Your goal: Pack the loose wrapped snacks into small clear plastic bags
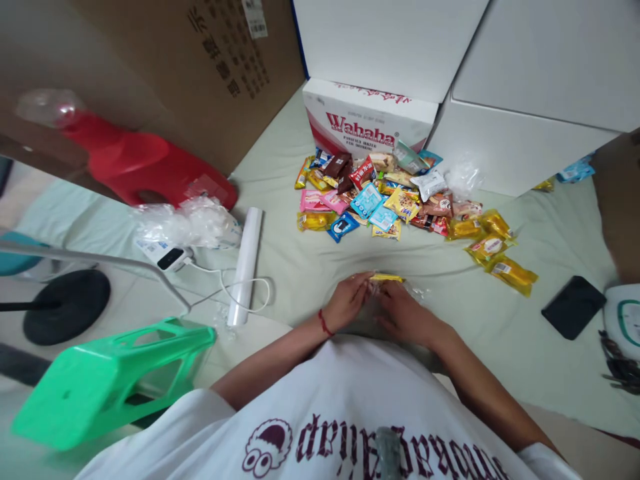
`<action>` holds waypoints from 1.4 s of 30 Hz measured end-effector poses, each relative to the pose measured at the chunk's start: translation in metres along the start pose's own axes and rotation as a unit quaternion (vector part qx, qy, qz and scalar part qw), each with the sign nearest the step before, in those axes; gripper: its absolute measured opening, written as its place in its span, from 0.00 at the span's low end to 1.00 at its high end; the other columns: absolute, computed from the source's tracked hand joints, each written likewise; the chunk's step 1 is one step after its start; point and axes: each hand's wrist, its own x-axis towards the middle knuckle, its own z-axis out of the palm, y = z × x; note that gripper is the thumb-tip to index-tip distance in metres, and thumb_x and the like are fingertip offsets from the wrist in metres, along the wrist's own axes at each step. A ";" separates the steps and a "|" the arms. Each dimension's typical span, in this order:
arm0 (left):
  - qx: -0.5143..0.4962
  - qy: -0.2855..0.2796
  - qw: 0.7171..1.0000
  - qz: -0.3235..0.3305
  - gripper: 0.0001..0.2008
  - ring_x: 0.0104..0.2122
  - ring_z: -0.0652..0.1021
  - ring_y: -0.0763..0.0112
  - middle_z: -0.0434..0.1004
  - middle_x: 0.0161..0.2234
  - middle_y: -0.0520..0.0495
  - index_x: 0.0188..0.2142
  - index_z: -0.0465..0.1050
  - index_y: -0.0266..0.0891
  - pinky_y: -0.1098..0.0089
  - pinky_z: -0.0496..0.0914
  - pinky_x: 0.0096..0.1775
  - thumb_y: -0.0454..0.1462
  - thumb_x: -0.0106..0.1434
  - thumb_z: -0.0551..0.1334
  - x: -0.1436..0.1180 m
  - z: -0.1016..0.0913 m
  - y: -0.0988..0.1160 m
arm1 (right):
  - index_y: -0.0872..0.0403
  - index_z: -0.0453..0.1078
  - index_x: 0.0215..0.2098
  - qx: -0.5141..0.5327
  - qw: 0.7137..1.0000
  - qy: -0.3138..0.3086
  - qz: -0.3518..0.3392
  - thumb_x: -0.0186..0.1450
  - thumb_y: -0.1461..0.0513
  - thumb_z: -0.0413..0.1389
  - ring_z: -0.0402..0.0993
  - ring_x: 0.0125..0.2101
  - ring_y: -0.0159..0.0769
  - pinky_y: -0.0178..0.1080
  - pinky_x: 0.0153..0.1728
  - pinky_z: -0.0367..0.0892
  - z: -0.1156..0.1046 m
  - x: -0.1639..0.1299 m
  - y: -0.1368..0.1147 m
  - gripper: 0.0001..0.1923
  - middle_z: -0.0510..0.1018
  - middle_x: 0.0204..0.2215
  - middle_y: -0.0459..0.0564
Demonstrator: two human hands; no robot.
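Close to my body, my left hand [351, 300] and my right hand [407, 315] meet with fingers closed around a small yellow snack packet [388, 277]. Only its upper edge shows above the fingers. Clear plastic [419, 292] pokes out beside my right hand, and more shows between the fingertips; whether it wraps the packet I cannot tell. Beyond the hands lies a pile of wrapped snacks [367, 199] in blue, yellow, pink, red and brown. Several yellow snack packets [511, 272] lie to the right of that pile.
Behind the pile stands a Wahaba-style white and red carton [367, 123]. White boxes [530, 143] rise at the right. On the left are a red bottle [145, 163], crumpled plastic bags [200, 223], a white roll [246, 267] and a green stool [100, 380]. A black wallet-like item [573, 307] lies right.
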 end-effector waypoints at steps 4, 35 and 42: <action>0.135 0.029 0.990 -0.028 0.18 0.49 0.80 0.60 0.81 0.50 0.44 0.58 0.74 0.46 0.62 0.73 0.49 0.41 0.74 0.54 0.004 0.012 -0.010 | 0.48 0.74 0.57 0.106 0.984 0.136 0.046 0.76 0.56 0.48 0.73 0.52 0.45 0.48 0.54 0.69 -0.002 -0.023 0.016 0.17 0.78 0.51 0.55; -0.015 -0.010 0.989 0.148 0.25 0.47 0.73 0.59 0.71 0.49 0.40 0.51 0.62 0.42 0.59 0.72 0.46 0.31 0.52 0.58 -0.014 0.004 -0.015 | 0.53 0.72 0.59 0.316 0.867 0.301 0.241 0.67 0.49 0.55 0.76 0.50 0.44 0.48 0.57 0.68 0.022 0.009 0.011 0.26 0.81 0.52 0.54; 0.133 0.139 0.975 0.110 0.10 0.48 0.73 0.64 0.71 0.48 0.43 0.47 0.68 0.42 0.63 0.71 0.47 0.30 0.68 0.56 -0.047 -0.043 -0.046 | 0.57 0.75 0.37 0.153 0.613 0.729 0.265 0.61 0.57 0.63 0.77 0.34 0.41 0.48 0.41 0.73 -0.137 -0.089 0.158 0.12 0.80 0.35 0.55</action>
